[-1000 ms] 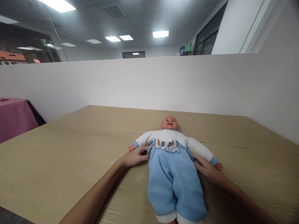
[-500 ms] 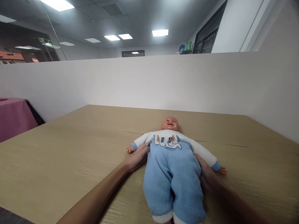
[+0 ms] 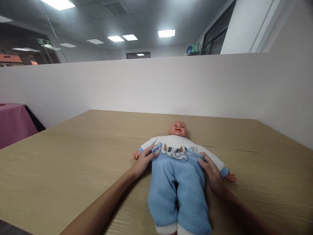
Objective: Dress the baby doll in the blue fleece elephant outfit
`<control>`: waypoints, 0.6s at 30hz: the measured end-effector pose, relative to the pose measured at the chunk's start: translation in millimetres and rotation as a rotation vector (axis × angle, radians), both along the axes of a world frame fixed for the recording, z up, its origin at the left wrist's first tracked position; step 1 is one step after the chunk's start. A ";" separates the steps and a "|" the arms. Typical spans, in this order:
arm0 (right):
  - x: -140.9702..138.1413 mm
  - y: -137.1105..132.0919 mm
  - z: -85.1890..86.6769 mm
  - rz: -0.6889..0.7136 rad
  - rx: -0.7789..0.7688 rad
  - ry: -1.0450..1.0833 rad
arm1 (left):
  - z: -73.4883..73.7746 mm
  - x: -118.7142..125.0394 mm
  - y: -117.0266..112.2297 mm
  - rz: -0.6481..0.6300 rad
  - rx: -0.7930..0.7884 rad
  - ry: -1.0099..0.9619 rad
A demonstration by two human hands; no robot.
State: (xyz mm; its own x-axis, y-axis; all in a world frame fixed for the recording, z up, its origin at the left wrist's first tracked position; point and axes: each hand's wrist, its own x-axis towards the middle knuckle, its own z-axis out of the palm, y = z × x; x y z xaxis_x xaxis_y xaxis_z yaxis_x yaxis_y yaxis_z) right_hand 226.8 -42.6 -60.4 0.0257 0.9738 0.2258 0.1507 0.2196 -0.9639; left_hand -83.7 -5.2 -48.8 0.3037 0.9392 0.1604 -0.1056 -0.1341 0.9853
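Note:
A baby doll point(image 3: 177, 129) lies on its back, head away from me and arms spread out. It wears a white long-sleeved top point(image 3: 149, 142) with blue cuffs and fluffy blue overalls point(image 3: 168, 189) with an elephant face on the bib. My left hand point(image 3: 144, 162) pinches the upper side edge of the overalls by the strap, thumb on the blue cloth. At the opposite side, my right hand point(image 3: 210, 172) grips the matching edge, fingertips on top of it. The doll's feet are mostly out of view.
The wide tan tabletop point(image 3: 73, 156) carries the doll and has a seam across it. Behind it rises a low white partition wall point(image 3: 146, 86). A table with a pink cloth point(image 3: 16, 122) stands off to the left.
Both hands have come up from beside the doll onto the top edges of the overalls, with the thumb and fingers now over the cloth. The overalls' legs have shifted slightly left.

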 end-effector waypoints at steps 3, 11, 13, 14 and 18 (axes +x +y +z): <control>-4.5 8.3 1.3 -0.025 -0.018 0.109 | 7.9 6.6 -2.1 0.054 0.101 0.031; 1.4 36.8 -7.4 0.032 -0.096 0.030 | -8.7 5.1 12.8 0.125 0.092 0.211; 11.9 33.3 -5.5 0.068 -0.052 -0.119 | -11.0 -3.8 15.0 0.065 0.135 0.315; 17.1 30.3 -4.3 0.090 -0.032 -0.184 | -11.2 -8.5 15.6 0.026 0.157 0.361; 29.0 18.3 -0.1 0.218 0.055 -0.332 | -8.8 -19.3 14.6 -0.074 0.181 0.425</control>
